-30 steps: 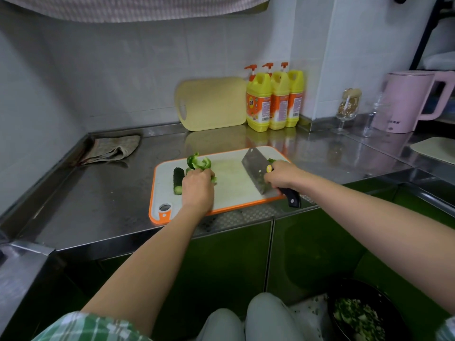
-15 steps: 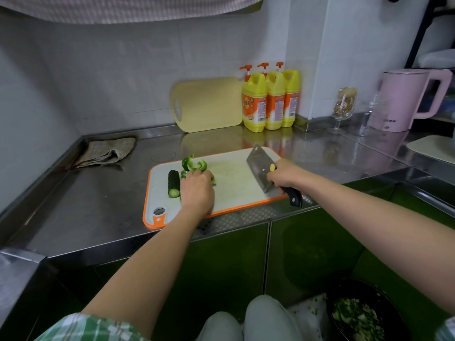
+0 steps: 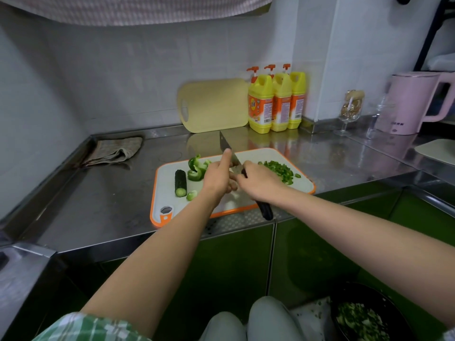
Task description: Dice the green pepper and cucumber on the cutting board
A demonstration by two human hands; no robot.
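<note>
Cutting board, one, white with an orange rim, flat on the steel counter. On its left end, one cucumber stub, cut face toward the near edge. Just right of that, a cluster of large green pepper pieces, too overlapped to count, plus one small piece beside the stub's cut face. On the board's right end, one heap of diced pepper. Over the board's middle, one knife, blade tilted up and away toward the wall. Right hand wrapped round the black handle, handle butt out past the board's near edge. Left hand just beside it, index finger straight and laid against the blade, remaining fingers tucked under, seemingly holding nothing. Behind the board, by the wall: one yellow board leaning upright, three yellow bottles in a row. Well left of the board, one crumpled cloth. Well right of it, one stemmed glass and one pink kettle.
</note>
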